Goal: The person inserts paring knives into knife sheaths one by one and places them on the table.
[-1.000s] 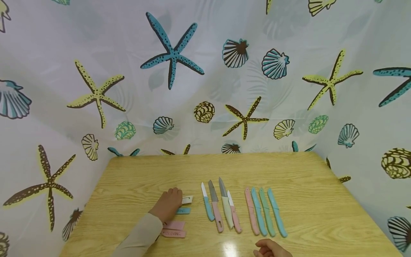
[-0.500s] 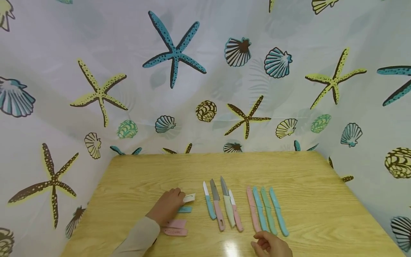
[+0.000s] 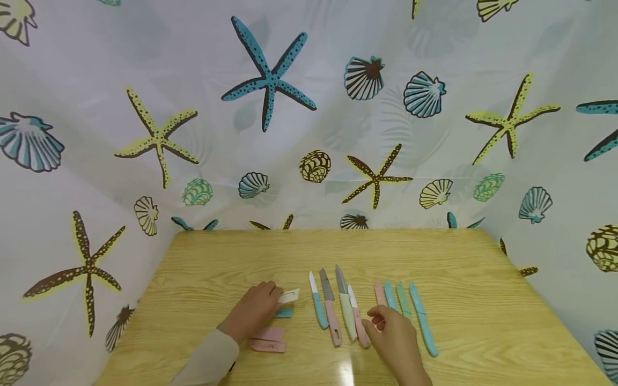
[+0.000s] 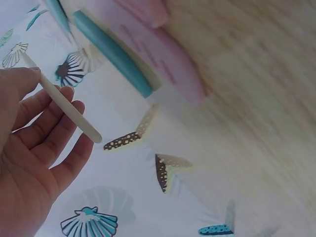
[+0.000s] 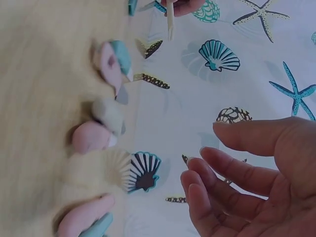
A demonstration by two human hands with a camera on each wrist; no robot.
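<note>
My left hand [image 3: 256, 310] pinches a cream knife sheath [image 3: 289, 296] between thumb and fingers; in the left wrist view the sheath [image 4: 69, 111] appears edge-on, raised off the table. Beside that hand lie a blue sheath [image 3: 284, 313] and two pink sheaths [image 3: 267, 346]. In the middle are bare knives: one blue-handled [image 3: 319, 311], a wide pink-handled one [image 3: 332, 324], a cream-handled one [image 3: 348, 316] and a small pink-handled one [image 3: 361, 328]. My right hand [image 3: 393, 335] hovers right of them, fingers loosely bent, holding nothing; the right wrist view shows a gap between thumb and fingers.
Partly behind my right hand lies a row of slim, seamed, knife-shaped pieces: pink [image 3: 380, 292], blue [image 3: 390, 294], green [image 3: 403, 297] and another blue [image 3: 424, 321]. The wooden table [image 3: 232, 257] ends at a shell-and-starfish curtain [image 3: 289, 203] on three sides.
My left hand has lifted and tilted the cream sheath slightly. My right hand has come in from the front edge, moving forward and left over the row of slim pieces toward the small pink-handled knife.
</note>
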